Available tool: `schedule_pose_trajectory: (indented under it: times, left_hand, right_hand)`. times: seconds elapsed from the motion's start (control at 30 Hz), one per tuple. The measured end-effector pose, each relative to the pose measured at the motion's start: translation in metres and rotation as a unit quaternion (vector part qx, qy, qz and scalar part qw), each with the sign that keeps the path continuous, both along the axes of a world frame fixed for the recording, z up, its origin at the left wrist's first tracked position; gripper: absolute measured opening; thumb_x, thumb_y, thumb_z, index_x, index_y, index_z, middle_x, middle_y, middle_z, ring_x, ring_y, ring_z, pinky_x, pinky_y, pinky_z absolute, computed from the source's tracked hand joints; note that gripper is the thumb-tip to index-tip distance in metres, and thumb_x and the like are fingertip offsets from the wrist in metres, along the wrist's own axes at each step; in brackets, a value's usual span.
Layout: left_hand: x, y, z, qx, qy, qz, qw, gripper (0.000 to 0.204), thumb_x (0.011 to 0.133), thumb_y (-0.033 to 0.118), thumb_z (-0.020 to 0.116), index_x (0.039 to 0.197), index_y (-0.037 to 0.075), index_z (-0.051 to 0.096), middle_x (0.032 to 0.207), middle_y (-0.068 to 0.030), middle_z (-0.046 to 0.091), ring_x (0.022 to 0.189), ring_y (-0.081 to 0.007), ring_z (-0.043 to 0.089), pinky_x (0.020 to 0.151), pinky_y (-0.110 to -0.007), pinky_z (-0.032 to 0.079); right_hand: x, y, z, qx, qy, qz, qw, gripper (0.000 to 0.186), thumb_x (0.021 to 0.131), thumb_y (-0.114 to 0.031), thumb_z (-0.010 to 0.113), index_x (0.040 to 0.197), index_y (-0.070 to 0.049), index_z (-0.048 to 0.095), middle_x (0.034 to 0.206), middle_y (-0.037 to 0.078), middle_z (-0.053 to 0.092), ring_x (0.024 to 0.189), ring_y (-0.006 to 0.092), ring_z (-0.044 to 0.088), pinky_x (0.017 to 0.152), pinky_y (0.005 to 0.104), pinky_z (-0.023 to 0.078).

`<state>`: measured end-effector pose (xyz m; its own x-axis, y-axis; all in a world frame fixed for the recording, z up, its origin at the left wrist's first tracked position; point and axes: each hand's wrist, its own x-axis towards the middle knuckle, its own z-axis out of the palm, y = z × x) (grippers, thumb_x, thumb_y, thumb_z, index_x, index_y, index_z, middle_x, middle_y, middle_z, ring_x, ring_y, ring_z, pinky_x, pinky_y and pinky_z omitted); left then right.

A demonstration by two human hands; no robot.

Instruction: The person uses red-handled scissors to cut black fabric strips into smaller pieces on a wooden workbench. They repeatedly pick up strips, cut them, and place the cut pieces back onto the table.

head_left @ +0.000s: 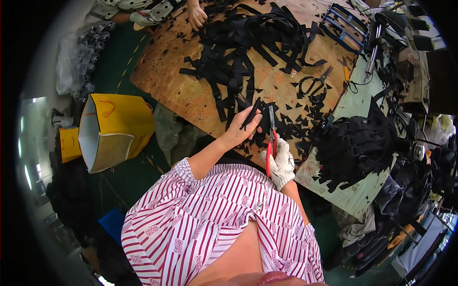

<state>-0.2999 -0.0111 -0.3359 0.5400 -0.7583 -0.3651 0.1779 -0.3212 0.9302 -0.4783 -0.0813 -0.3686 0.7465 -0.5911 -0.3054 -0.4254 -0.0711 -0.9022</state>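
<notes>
My bare left hand (237,129) is closed around a black webbing strap (253,113) near the table's front edge. Just to its right, my right hand (282,164) wears a white knitted glove and grips red-handled scissors (273,134). Their metal blades point away from me, beside the strap and apart from it. Small black triangular offcuts (291,125) lie scattered around and beyond the blades. A tangled heap of black straps (253,35) spreads over the far part of the wooden table (164,62).
Black-handled scissors (315,86) and a yellow cutter (345,71) lie at right. More straps (355,148) pile on a pale green surface (347,196). A blue rack (344,27) stands far right. Across the table are another person's bare hand (196,17) and gloved hand (142,19). A yellow bag (119,125) stands left.
</notes>
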Motion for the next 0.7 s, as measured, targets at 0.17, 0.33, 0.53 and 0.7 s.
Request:
schedule_pose_trajectory:
  times: [0.17, 0.33, 0.53, 0.7]
  left_hand:
    - [0.002, -0.003, -0.002, -0.001, -0.036, -0.014, 0.999, 0.022, 0.092, 0.023, 0.051, 0.099, 0.002, 0.050, 0.062, -0.0028, 0.056, 0.043, -0.0060, 0.045, 0.040, -0.020, 0.036]
    - [0.003, 0.000, -0.011, -0.028, -0.084, -0.036, 0.995, 0.018, 0.092, 0.018, 0.053, 0.098, 0.001, 0.050, 0.063, -0.0003, 0.052, 0.051, -0.0058, 0.049, 0.048, -0.021, 0.039]
    - [-0.005, 0.001, -0.011, -0.006, -0.045, -0.058, 0.997, 0.018, 0.091, 0.018, 0.055, 0.097, 0.001, 0.051, 0.064, 0.0017, 0.050, 0.056, -0.0055, 0.050, 0.051, -0.021, 0.040]
    - [-0.001, 0.003, 0.002, 0.032, 0.060, 0.010, 0.998, 0.025, 0.090, 0.023, 0.057, 0.102, 0.002, 0.051, 0.065, 0.0003, 0.053, 0.052, -0.0048, 0.046, 0.049, -0.019, 0.036]
  right_hand:
    - [-0.005, 0.006, -0.009, 0.145, -0.025, -0.027, 0.989, 0.048, 0.078, -0.021, 0.066, 0.112, 0.000, 0.040, 0.093, 0.007, 0.052, 0.077, 0.0149, 0.052, 0.071, 0.0284, 0.045]
    - [-0.006, 0.000, -0.001, 0.051, -0.033, 0.010, 0.998, 0.042, 0.079, -0.018, 0.063, 0.110, -0.003, 0.039, 0.084, 0.004, 0.051, 0.071, 0.0113, 0.051, 0.064, 0.0246, 0.044]
    - [-0.002, -0.002, -0.009, 0.099, -0.033, -0.034, 0.994, 0.038, 0.081, -0.016, 0.059, 0.110, -0.004, 0.039, 0.080, 0.003, 0.050, 0.058, 0.0103, 0.049, 0.051, 0.0238, 0.042]
    - [0.002, -0.003, 0.014, 0.261, -0.006, -0.054, 0.964, 0.031, 0.083, -0.015, 0.055, 0.108, -0.003, 0.041, 0.071, 0.002, 0.048, 0.047, 0.0083, 0.045, 0.042, 0.0218, 0.039]
